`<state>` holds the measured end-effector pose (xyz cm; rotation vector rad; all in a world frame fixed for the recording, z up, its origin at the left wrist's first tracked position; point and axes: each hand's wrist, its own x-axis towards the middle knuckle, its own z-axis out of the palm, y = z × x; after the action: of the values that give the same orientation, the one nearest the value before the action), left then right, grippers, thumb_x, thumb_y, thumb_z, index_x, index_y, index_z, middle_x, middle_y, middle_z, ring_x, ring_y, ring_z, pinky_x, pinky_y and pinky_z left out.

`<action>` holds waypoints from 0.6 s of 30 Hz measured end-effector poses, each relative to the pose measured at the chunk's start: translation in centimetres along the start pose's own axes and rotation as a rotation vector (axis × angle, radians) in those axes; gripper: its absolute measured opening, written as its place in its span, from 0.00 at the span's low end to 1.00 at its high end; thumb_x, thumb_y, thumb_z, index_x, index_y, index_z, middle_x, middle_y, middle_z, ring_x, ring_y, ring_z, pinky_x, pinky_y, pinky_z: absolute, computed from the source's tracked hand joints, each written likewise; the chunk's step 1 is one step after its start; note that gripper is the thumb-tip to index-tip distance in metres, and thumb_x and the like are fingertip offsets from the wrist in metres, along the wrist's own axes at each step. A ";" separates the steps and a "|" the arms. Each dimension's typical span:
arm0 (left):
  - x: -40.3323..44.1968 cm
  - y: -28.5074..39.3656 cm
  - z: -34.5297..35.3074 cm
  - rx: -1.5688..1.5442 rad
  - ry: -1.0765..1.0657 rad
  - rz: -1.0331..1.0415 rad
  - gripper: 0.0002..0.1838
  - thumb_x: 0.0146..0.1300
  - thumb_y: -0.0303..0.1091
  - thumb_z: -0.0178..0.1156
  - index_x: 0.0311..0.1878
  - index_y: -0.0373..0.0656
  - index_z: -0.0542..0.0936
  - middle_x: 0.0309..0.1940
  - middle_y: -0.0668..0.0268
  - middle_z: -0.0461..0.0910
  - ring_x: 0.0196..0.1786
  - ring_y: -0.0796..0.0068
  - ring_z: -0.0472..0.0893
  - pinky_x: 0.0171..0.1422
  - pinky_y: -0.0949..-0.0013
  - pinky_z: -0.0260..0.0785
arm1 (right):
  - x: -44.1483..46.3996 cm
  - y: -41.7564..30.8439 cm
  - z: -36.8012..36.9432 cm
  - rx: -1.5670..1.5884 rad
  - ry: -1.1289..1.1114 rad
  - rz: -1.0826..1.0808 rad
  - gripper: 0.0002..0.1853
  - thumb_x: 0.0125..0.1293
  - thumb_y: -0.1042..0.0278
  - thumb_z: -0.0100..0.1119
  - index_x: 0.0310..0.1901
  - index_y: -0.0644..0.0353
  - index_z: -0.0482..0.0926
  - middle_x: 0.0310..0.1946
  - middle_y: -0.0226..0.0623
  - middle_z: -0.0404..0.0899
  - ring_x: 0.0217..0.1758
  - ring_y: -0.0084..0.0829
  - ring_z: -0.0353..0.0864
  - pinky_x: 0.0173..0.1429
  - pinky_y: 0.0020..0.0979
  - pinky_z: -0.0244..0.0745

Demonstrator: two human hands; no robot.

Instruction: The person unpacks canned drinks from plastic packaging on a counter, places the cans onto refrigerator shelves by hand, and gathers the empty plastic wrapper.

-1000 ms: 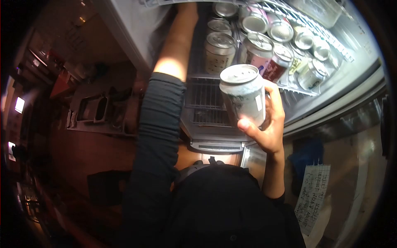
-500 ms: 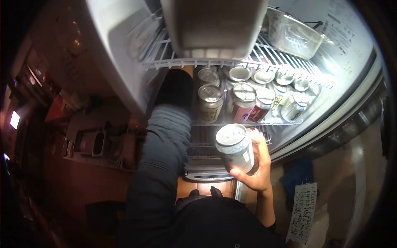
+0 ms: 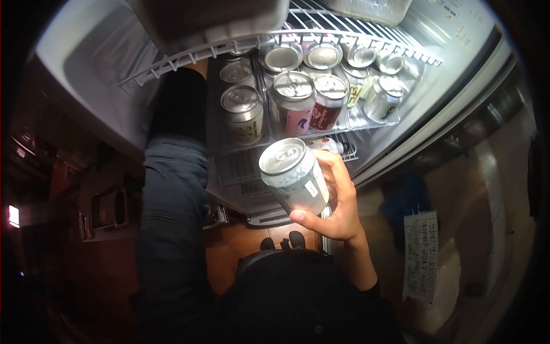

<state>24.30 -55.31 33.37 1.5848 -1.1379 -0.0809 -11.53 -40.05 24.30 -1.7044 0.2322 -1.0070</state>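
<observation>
My right hand (image 3: 338,200) is wrapped round a silver-grey can (image 3: 298,180), held slightly tilted in front of the fridge shelf. My left arm, in a dark sleeve (image 3: 175,172), reaches deep into the fridge under the white wire rack (image 3: 217,49); the left hand's fingers are hidden there. Just right of that arm stands a can with a cream label (image 3: 245,117). Further right are a can with a pink label (image 3: 295,106), a dark red can (image 3: 328,106) and a pale can (image 3: 382,100), with several more cans behind them.
A large container (image 3: 212,17) sits on the wire rack at the top, with a clear container (image 3: 372,8) to its right. The fridge door edge runs down the right side. A handwritten sheet (image 3: 420,258) hangs at lower right. Metal trays (image 3: 109,207) lie at left.
The view has shifted, so the upper rack and its container have come into sight. My right hand still holds the can. My left arm stays inside the fridge, now with its sleeve under the rack.
</observation>
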 end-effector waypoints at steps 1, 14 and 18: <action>-0.1 -0.2 -0.1 0.007 -0.003 -0.004 0.26 0.71 0.54 0.44 0.63 0.48 0.71 0.63 0.61 0.68 0.65 0.68 0.65 0.70 0.65 0.55 | 0.0 0.1 0.1 0.005 -0.004 -0.010 0.40 0.49 0.70 0.74 0.61 0.69 0.61 0.53 0.48 0.76 0.57 0.31 0.76 0.62 0.31 0.68; -0.2 0.1 0.0 -0.067 -0.008 -0.007 0.26 0.71 0.54 0.44 0.61 0.46 0.72 0.60 0.61 0.71 0.63 0.69 0.68 0.68 0.66 0.57 | 0.6 0.1 0.3 -0.010 0.093 -0.039 0.38 0.50 0.67 0.72 0.59 0.69 0.62 0.49 0.48 0.78 0.53 0.31 0.78 0.58 0.30 0.71; -0.4 0.6 -0.1 -0.111 0.001 -0.017 0.26 0.71 0.54 0.44 0.61 0.46 0.73 0.60 0.61 0.71 0.62 0.69 0.68 0.68 0.66 0.58 | 3.1 -2.6 1.7 -0.296 0.200 -0.133 0.36 0.48 0.67 0.72 0.57 0.67 0.65 0.42 0.47 0.81 0.46 0.32 0.83 0.51 0.30 0.76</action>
<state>23.78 -54.94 33.67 1.4966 -1.1008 -0.1524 -9.23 -39.73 27.97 -1.9044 0.4187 -1.2943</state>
